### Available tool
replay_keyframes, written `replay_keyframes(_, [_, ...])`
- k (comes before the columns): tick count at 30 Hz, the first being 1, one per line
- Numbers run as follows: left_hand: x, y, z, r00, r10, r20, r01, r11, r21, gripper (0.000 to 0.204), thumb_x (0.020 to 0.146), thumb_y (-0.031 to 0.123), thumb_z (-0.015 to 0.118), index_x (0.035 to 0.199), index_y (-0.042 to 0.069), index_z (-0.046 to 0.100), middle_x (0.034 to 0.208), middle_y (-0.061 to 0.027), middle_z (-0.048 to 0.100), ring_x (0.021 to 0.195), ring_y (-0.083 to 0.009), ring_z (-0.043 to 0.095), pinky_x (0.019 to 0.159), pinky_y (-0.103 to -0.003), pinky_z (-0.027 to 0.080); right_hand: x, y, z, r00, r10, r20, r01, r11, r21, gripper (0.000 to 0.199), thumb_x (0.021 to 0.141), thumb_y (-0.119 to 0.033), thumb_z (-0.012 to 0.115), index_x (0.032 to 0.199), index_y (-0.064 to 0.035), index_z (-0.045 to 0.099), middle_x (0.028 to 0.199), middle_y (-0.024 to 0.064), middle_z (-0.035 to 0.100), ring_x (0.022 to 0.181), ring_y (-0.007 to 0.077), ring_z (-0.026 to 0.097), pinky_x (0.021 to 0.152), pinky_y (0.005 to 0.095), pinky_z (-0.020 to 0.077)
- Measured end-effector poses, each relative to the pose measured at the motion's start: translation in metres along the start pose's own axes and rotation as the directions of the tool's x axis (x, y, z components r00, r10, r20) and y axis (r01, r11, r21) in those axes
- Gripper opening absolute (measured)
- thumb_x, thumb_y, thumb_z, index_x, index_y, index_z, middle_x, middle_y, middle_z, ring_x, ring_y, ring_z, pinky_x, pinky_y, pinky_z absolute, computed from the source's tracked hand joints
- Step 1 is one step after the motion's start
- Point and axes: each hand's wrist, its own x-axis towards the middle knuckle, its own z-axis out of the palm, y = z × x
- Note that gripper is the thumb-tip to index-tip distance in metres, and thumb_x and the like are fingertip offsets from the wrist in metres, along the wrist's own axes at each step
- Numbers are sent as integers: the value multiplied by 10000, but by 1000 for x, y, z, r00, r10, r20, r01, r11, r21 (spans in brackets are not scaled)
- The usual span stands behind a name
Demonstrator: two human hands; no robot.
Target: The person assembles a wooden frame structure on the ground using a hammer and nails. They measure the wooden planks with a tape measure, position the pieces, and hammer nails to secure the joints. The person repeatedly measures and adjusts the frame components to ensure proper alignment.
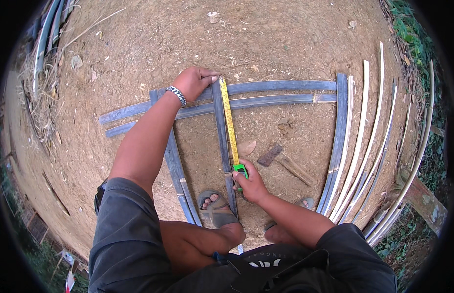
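Note:
A yellow tape blade [228, 113] is drawn out along a dark bamboo strip [220, 117] that lies roughly up and down the view. At the strip's far end, my left hand [192, 84] pinches the blade's end, thumb and finger close together; the exact contact is partly hidden. My right hand [251, 184] is wrapped round the green tape measure case [240, 171] at the near end of the blade, beside the strip. Two more dark bamboo strips [285, 86] run crosswise under the far end. Others form the left side [173, 151] and right side [339, 132].
A hammer-like tool with a wooden handle [296, 169] lies on the dirt right of the tape. Several pale split bamboo strips [358, 122] line the right, beside a long bamboo pole [422, 141]. My sandalled left foot [216, 207] rests near the middle strip. More poles [43, 44] lie far left.

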Motion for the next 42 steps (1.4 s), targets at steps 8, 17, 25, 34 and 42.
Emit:
replay_keyframes(8, [5, -6, 6, 999, 25, -36, -26, 999, -29, 333, 1004, 338, 672, 1282, 168, 740, 1155, -166, 757, 1001, -286, 735, 915, -375, 550, -11, 4, 1, 989, -47, -143, 42, 998, -39, 471, 1008, -189, 657, 1409, -35, 464, 1000, 52, 609, 792, 123, 622, 651, 314, 538])
replay_keyframes(17, [4, -16, 14, 988, -39, -149, 36, 999, -18, 358, 953, 345, 724, 1264, 171, 748, 1142, -196, 751, 1035, -326, 729, 933, -390, 551, -35, -59, -147, 801, -396, -449, -77, 676, -732, 555, 962, -235, 695, 1399, 10, 457, 1149, 207, 585, 1071, 348, 597, 958, 454, 477])
replay_keyframes(25, [-14, 8, 35, 883, -132, -451, 167, 985, 38, 414, 911, 359, 770, 1224, 92, 724, 1038, -231, 746, 984, -372, 724, 881, -431, 564, -23, -47, -215, 737, -605, -301, -292, 116, -949, 696, 926, -369, 728, 1474, -55, 434, 1399, 231, 490, 1280, 414, 492, 1041, 519, 429])
replay_keyframes(34, [-48, 62, 111, 548, -436, -714, 339, 896, -287, 335, 950, 275, 702, 1246, 130, 647, 1056, -202, 739, 982, -418, 699, 849, -514, 538, -22, -43, -223, 723, -580, -375, -327, 192, -925, 873, 940, -398, 704, 1621, -101, 247, 1471, 207, 461, 1340, 395, 448, 1119, 521, 330])
replay_keyframes(42, [-108, 95, 223, 696, -450, -559, 2, 780, -625, 331, 1051, 315, 566, 1254, 64, 643, 972, -134, 719, 903, -268, 689, 828, -405, 541, -24, -49, -198, 629, -758, -169, -205, 48, -978, 839, 945, -364, 698, 1613, -82, 276, 1560, 231, 403, 1426, 406, 390, 1176, 556, 266])
